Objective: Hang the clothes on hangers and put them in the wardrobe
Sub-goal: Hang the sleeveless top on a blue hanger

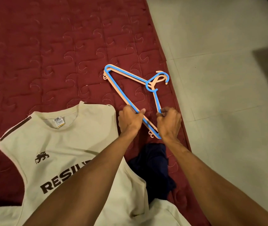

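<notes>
Hangers (123, 93) lie stacked, pinched by left grip (130, 119) and right grip (169, 123).

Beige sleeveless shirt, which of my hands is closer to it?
Left. The left hand grips the long bar of the blue hanger right beside the shoulder of the beige sleeveless shirt; the right hand pinches the hanger's short arm, farther right, away from the shirt.
</notes>
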